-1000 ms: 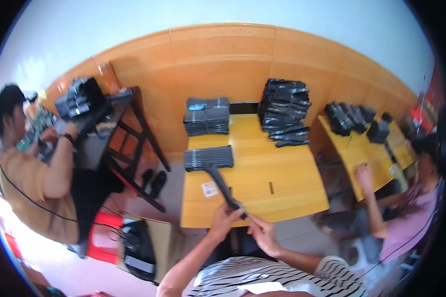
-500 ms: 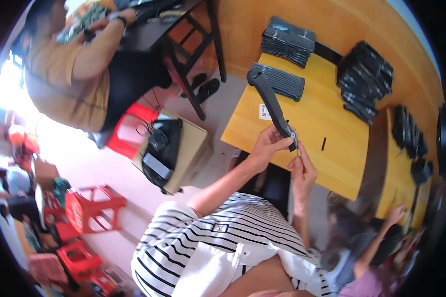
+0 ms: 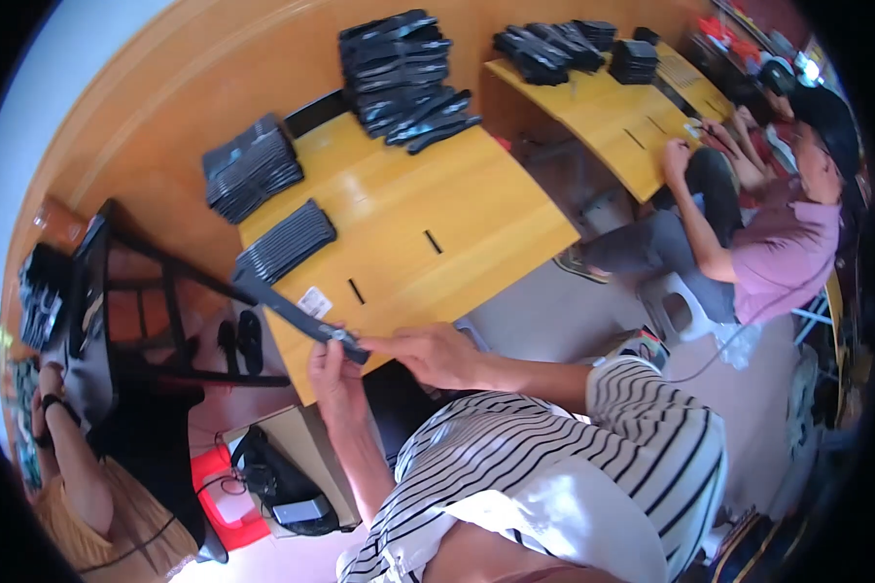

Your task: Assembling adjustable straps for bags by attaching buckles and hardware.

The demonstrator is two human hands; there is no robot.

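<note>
My left hand and my right hand both hold the near end of a long, flat black strip over the front left corner of a yellow wooden table. The strip slants up and left toward a flat row of similar black strips lying on the table. A small white label sits on the table just behind the strip. Two small dark slots mark the tabletop.
Stacks of black strips and a taller pile stand at the table's back. A second yellow table holds more, with a person in a pink shirt seated there. A black stand, another person and a red stool are at left.
The view has swung, so the table now lies upper centre. Both hands still hold the black strip's near end; the strip lies lower and flatter against the table's front corner.
</note>
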